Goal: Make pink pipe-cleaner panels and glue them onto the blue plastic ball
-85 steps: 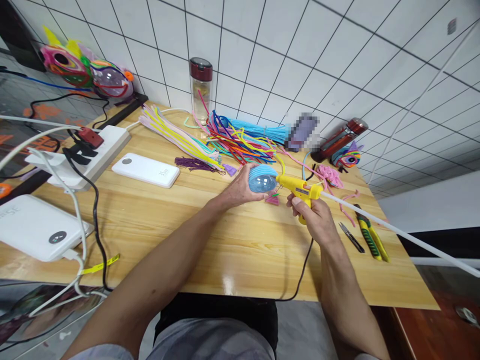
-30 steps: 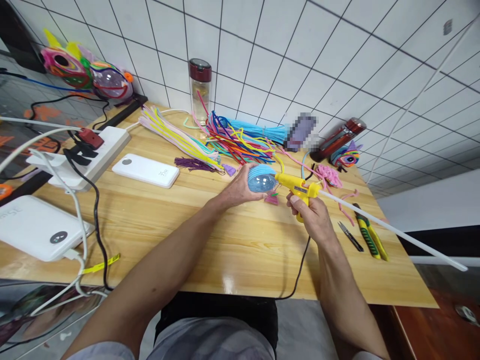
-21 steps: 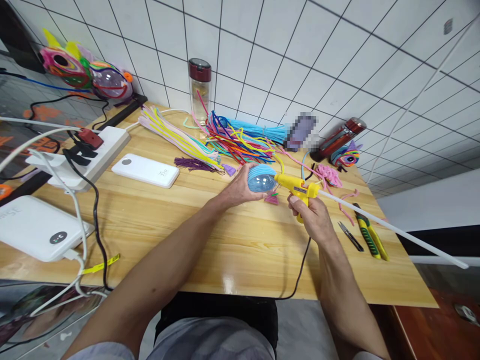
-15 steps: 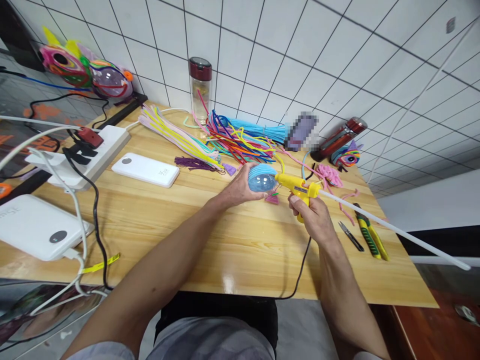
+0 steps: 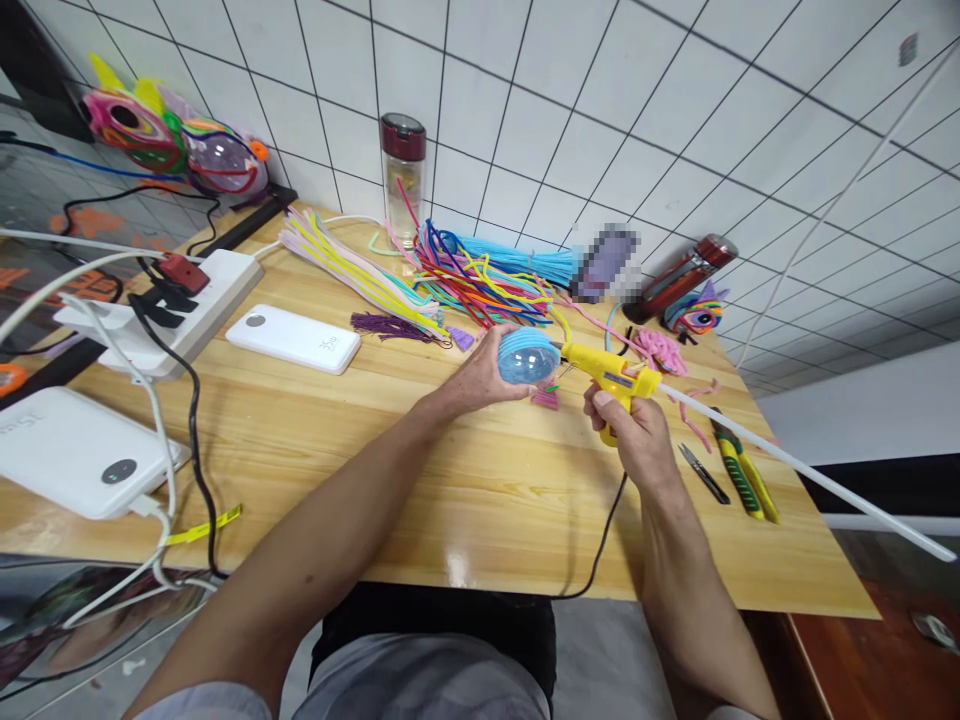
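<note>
A clear ball (image 5: 528, 362) with light blue cord wound over its top is gripped in my left hand (image 5: 489, 378), above the middle of the wooden table. My right hand (image 5: 631, 425) is wrapped round the handle of a yellow glue gun (image 5: 611, 372), whose nozzle points left at the ball's right side. A long white glue stick (image 5: 802, 470) sticks out of the gun's back. Behind the ball lies a heap of coloured pipe cleaners (image 5: 487, 285). A small pink piece (image 5: 546, 398) shows just below the ball.
Pliers (image 5: 742, 470) and small snips (image 5: 703, 473) lie on the right. Two white power banks (image 5: 292, 338) and a power strip (image 5: 214, 300) with cables are on the left. A glass bottle (image 5: 403, 180) and a red flask (image 5: 681, 277) are near the tiled wall.
My right hand has drawn the glue gun slightly to the right, so its nozzle is a little farther from the ball. My left hand and the ball have hardly moved.
</note>
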